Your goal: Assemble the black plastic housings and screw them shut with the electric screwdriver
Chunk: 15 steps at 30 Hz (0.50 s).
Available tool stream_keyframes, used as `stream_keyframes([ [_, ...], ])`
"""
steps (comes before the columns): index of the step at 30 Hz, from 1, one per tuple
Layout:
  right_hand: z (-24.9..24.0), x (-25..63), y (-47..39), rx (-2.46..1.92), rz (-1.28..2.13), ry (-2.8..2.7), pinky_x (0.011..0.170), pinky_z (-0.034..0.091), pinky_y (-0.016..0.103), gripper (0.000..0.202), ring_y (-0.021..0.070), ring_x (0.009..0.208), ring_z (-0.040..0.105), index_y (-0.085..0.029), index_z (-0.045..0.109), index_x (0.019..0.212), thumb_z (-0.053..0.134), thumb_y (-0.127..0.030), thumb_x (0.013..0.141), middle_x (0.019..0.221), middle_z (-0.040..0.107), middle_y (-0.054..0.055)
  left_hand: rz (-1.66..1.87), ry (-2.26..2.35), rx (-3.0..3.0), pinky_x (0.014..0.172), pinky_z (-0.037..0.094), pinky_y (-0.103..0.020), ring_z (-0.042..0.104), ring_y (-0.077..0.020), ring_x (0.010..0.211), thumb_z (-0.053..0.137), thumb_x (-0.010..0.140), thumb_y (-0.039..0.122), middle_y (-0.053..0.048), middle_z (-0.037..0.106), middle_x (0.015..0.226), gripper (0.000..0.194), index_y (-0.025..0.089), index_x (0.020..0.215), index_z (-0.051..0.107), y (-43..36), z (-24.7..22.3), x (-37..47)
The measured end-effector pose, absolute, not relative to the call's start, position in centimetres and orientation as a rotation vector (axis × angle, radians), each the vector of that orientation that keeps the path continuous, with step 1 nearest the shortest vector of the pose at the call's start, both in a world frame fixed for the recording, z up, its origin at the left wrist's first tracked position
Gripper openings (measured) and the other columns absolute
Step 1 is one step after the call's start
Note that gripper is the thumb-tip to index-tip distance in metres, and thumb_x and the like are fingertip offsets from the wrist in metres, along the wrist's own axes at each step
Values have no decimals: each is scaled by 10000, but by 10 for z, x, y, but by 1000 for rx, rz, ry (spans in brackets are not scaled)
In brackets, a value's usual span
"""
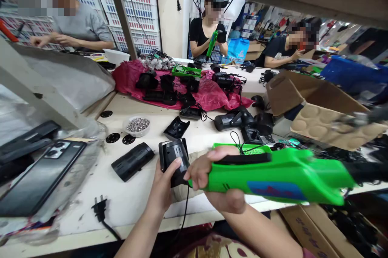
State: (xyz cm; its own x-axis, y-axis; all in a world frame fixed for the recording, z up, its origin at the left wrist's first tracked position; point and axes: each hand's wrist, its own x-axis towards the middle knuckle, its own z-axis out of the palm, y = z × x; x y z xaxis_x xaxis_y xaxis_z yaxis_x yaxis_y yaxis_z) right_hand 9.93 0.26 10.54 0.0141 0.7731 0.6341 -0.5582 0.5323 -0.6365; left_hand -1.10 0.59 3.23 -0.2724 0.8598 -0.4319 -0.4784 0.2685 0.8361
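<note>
Low in the middle, my left hand [162,187] is wrapped round a black plastic housing [176,157] with a bracket, thumb on its upper side. Beside it, my right hand [216,181] grips the rear end of a green power tool [273,175] with a blue label, which lies across the view and points right. The right fingertips are close to the housing; whether they touch it I cannot tell. A black cable [185,209] hangs below the housing. A black cylindrical shell [132,161] lies left of my left hand, and an open half shell [176,128] is behind the housing.
A bowl of screws [138,125], black discs [112,138], a phone [42,177] and a plug [100,207] are on the table's left. Black parts lie on a pink sheet [209,96]. A cardboard box [303,96] stands right. Three people sit beyond; a metal post [121,11] rises left.
</note>
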Motion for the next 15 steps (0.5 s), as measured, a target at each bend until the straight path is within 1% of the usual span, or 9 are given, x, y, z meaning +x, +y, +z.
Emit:
stream_keyframes([
  [3,95,86,6,-202,1095,-1166,507,543,293,318,123,423,480,-297,581,1038,610,-547,843,543,472,-79,1330,1268,403,731,483,-320,637,-208,814,827,532,423,-13,690,859,643,185,1086,603,3,36,-10],
  [6,87,80,12,-192,1121,-1126,504,548,290,314,113,412,472,-283,585,998,636,-543,829,543,487,-79,1294,1245,389,701,481,-319,641,-214,779,815,546,425,-7,686,779,582,178,1035,620,1,39,-8],
  [10,89,84,16,-213,1201,-1081,517,566,317,345,104,371,454,-263,586,927,643,-579,800,518,488,-88,1268,1191,355,720,491,-318,659,-225,835,819,563,414,-8,707,815,535,201,1021,640,-2,42,-6],
  [13,96,92,16,-241,1241,-1089,496,554,306,359,108,369,467,-258,601,962,651,-570,791,506,502,-88,1245,1164,320,730,494,-306,662,-217,835,850,551,378,-23,720,825,516,184,990,660,-2,39,-7],
  [15,102,100,16,-261,1199,-1091,474,536,291,393,117,383,492,-257,611,1026,639,-576,798,513,523,-80,1245,1151,284,736,498,-298,663,-211,842,861,561,348,-33,729,853,533,177,1024,660,0,35,-10],
])
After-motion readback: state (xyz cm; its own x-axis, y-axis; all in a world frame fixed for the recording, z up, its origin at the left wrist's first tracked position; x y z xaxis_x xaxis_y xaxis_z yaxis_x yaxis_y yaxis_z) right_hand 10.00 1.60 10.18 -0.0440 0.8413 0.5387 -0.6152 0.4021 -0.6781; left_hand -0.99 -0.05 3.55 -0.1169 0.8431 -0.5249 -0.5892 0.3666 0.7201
